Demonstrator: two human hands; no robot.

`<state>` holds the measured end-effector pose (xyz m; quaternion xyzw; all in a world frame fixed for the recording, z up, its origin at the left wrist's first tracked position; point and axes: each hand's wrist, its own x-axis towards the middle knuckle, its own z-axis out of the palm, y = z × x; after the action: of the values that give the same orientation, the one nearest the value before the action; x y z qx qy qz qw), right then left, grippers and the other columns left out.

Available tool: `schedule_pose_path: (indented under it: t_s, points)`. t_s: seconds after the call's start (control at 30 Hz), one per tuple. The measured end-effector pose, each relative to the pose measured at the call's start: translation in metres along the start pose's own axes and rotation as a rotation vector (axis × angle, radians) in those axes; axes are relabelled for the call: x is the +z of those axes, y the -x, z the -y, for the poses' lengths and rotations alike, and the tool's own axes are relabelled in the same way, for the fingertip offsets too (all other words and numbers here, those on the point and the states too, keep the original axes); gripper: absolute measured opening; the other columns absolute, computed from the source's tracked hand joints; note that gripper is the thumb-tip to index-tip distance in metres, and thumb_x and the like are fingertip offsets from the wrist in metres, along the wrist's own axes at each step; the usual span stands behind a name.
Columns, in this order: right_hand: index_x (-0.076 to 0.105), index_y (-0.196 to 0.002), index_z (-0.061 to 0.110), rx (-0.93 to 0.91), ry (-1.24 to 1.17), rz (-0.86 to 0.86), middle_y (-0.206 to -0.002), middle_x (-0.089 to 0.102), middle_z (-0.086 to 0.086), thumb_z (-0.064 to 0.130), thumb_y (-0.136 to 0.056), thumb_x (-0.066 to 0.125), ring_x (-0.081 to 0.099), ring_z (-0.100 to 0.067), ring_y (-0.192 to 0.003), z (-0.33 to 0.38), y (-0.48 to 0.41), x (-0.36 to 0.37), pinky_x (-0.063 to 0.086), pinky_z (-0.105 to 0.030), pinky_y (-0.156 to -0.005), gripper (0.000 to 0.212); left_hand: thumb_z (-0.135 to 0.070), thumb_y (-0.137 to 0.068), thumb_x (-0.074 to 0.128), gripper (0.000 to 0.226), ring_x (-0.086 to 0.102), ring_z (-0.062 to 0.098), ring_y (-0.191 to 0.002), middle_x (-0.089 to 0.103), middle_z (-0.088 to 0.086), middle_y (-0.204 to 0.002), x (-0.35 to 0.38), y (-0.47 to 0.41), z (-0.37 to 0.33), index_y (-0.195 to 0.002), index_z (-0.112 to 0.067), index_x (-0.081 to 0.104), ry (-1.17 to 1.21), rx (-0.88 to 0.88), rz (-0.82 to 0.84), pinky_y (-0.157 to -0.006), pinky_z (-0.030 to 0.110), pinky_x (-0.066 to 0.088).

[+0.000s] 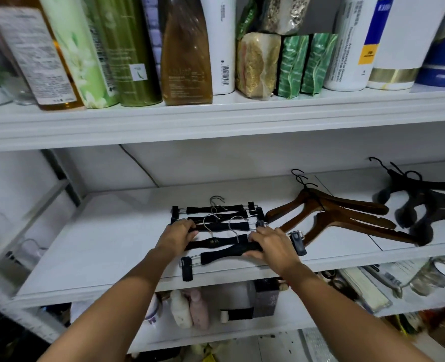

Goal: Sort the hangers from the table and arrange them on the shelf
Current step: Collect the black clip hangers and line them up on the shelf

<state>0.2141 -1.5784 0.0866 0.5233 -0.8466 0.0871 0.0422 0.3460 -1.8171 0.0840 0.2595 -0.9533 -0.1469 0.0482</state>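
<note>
Several black clip hangers (pixel 217 210) with silver hooks lie side by side on the white middle shelf (pixel 106 246). My left hand (pixel 178 235) rests on the left ends of the middle ones, fingers curled over a bar. My right hand (pixel 269 244) grips the right part of the nearest black clip hanger (pixel 216 256), which lies slanted near the shelf's front edge. To the right lie three brown wooden hangers (pixel 346 218), and further right a pile of black hangers (pixel 425 202).
The upper shelf (pixel 216 118) carries bottles (pixel 187 53), green packets (pixel 305 64) and white containers just above the work area. The lower shelf (pixel 268 322) holds small bottles, a box and jars. Bare shelf surface lies left of the clip hangers.
</note>
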Motion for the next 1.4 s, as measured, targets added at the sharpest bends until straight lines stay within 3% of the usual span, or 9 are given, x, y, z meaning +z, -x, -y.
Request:
schedule_pose_path:
  t_s: [0.43,0.67,0.77,0.87,0.93,1.0,1.27,1.33,1.4]
  points:
    - [0.058,-0.115,0.018,0.067,-0.121,0.061,-0.114,0.057,-0.002,0.057,-0.087,0.054,0.048,-0.021,-0.113,0.046,-0.041,0.049,0.033,-0.035,-0.095,0.048,-0.045,-0.093,0.051,0.052,0.041,0.016,-0.127,0.044,-0.003,-0.138,0.015,0.013,0.018,-0.138,-0.02,0.043,-0.014,0.124,0.103,-0.107,0.026,0.033]
    - [0.066,-0.105,0.026,0.134,0.002,0.0,-0.107,0.062,-0.005,0.065,-0.06,0.074,0.061,-0.027,-0.096,0.041,-0.04,0.064,0.051,-0.042,-0.083,0.06,-0.064,-0.079,0.057,0.093,0.001,0.018,-0.148,0.0,-0.005,-0.16,0.03,0.008,0.018,-0.152,-0.027,0.012,-0.179,0.153,0.187,-0.12,0.038,0.003]
    - [0.065,-0.118,0.024,0.202,0.068,0.065,-0.116,0.065,-0.014,0.081,-0.058,0.053,0.064,-0.033,-0.105,0.033,-0.037,0.068,0.05,-0.049,-0.091,0.083,-0.088,-0.065,0.035,0.113,-0.014,0.025,-0.147,-0.016,0.005,-0.159,0.029,0.003,0.014,-0.152,-0.028,-0.004,-0.27,0.085,0.296,-0.119,0.041,-0.007]
    - [0.065,-0.123,0.017,0.287,0.069,0.147,-0.122,0.062,-0.024,0.083,-0.076,0.01,0.061,-0.038,-0.113,0.027,-0.037,0.067,0.043,-0.049,-0.098,0.098,-0.102,-0.027,-0.004,0.144,-0.021,0.032,-0.145,-0.024,0.012,-0.156,0.028,0.001,0.01,-0.15,-0.028,-0.013,-0.264,0.038,0.372,-0.118,0.044,-0.009]
    - [0.048,-0.141,0.012,0.28,0.093,0.154,-0.139,0.044,-0.031,0.086,-0.066,-0.019,0.042,-0.043,-0.131,0.025,-0.041,0.065,0.022,-0.048,-0.109,0.124,-0.098,-0.016,-0.019,0.151,-0.022,0.034,-0.144,-0.027,0.014,-0.155,0.031,-0.001,0.01,-0.15,-0.029,-0.014,-0.281,0.03,0.385,-0.118,0.046,-0.009]
    - [0.01,-0.154,0.016,0.262,0.055,0.242,-0.157,0.009,-0.027,0.088,-0.037,-0.036,0.005,-0.039,-0.146,0.02,-0.047,0.064,-0.008,-0.043,-0.111,0.145,-0.096,-0.014,-0.023,0.152,-0.022,0.035,-0.144,-0.028,0.014,-0.154,0.033,-0.003,0.009,-0.15,-0.029,-0.014,-0.292,0.02,0.385,-0.118,0.046,-0.009]
    - [-0.006,-0.153,0.021,0.215,0.015,0.291,-0.16,-0.004,-0.018,0.089,-0.016,-0.036,-0.012,-0.033,-0.147,0.011,-0.074,0.062,-0.011,-0.042,-0.116,0.156,-0.099,-0.04,-0.006,0.131,-0.02,0.037,-0.144,-0.028,0.015,-0.154,0.031,-0.019,0.01,-0.151,-0.028,-0.011,-0.303,-0.053,0.396,-0.117,0.047,-0.01]
    - [-0.007,-0.153,0.022,0.207,0.018,0.301,-0.159,-0.004,-0.019,0.09,-0.019,-0.033,-0.011,-0.034,-0.147,0.01,-0.081,0.062,-0.01,-0.043,-0.116,0.153,-0.099,-0.034,-0.011,0.137,-0.02,0.037,-0.144,-0.028,0.015,-0.154,0.031,-0.025,0.012,-0.151,-0.028,-0.011,-0.316,-0.067,0.395,-0.117,0.048,-0.01]
    - [-0.008,-0.153,0.022,0.222,0.007,0.321,-0.159,-0.004,-0.019,0.093,-0.036,-0.018,-0.012,-0.034,-0.147,0.01,-0.085,0.059,-0.011,-0.043,-0.116,0.137,-0.095,-0.061,0.009,0.115,-0.02,0.037,-0.144,-0.027,0.015,-0.154,0.03,-0.03,0.013,-0.151,-0.027,-0.011,-0.337,-0.075,0.385,-0.118,0.048,-0.009]
